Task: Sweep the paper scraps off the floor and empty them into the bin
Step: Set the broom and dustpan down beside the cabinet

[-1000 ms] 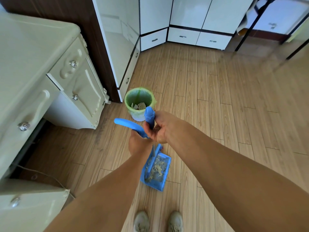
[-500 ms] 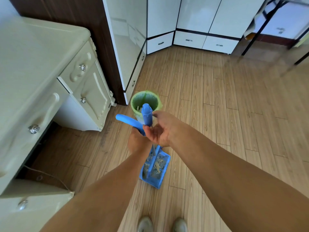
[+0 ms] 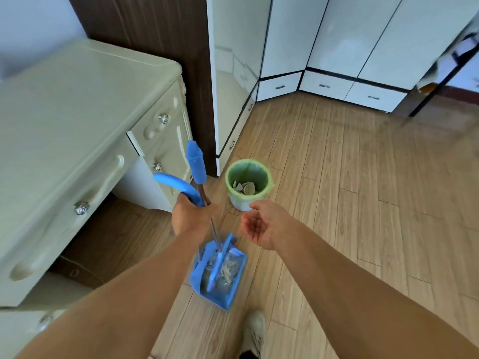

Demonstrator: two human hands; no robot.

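Observation:
My left hand (image 3: 190, 216) grips two blue handles together: the curved dustpan handle (image 3: 176, 183) and the upright broom handle (image 3: 196, 161). Below it hangs the blue dustpan (image 3: 220, 294) with paper scraps (image 3: 229, 266) inside and the broom head resting in it. My right hand (image 3: 265, 224) is open, palm up, just right of the handles and holding nothing. The small bin (image 3: 247, 183) with a green liner stands on the floor beyond my hands, with scraps in its bottom.
A cream desk with drawers (image 3: 77, 141) fills the left side. A dark wood panel (image 3: 160, 29) and white wardrobes (image 3: 324, 47) line the back. Wooden floor (image 3: 375, 190) stretches to the right. One of my shoes (image 3: 255, 332) shows below the dustpan.
My right hand has let go of the broom handle and moved right, opening. The left hand now holds both handles. The view has shifted, so the bin sits to the right of the handles.

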